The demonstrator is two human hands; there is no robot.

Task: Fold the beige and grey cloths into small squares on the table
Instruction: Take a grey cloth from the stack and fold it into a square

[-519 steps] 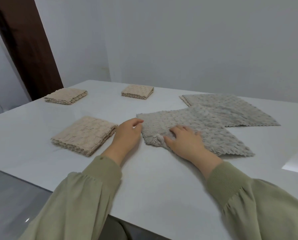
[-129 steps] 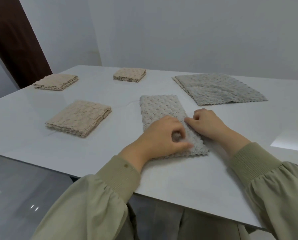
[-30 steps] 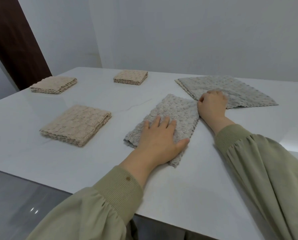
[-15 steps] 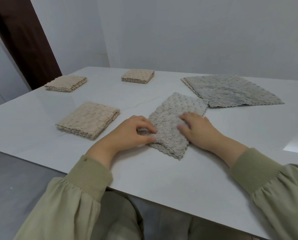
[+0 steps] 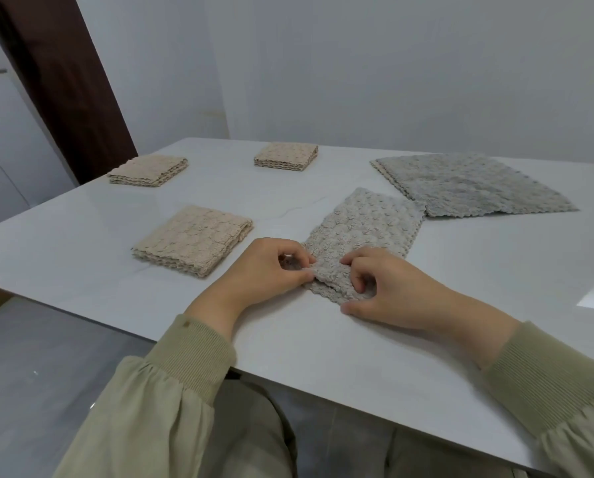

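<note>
Grey cloth strip (image 5: 361,232): near end pinched by left hand (image 5: 268,274) and right hand (image 5: 388,288), presumably for folding over.

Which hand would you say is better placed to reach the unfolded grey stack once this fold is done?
Likely the right hand: the grey stack lies on its side, beyond the half-folded grey cloth, while the left hand would have to cross that cloth.

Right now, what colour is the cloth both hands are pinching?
The cloth is grey; head view.

Grey cloth (image 5: 364,225), narrow folded strip
</note>
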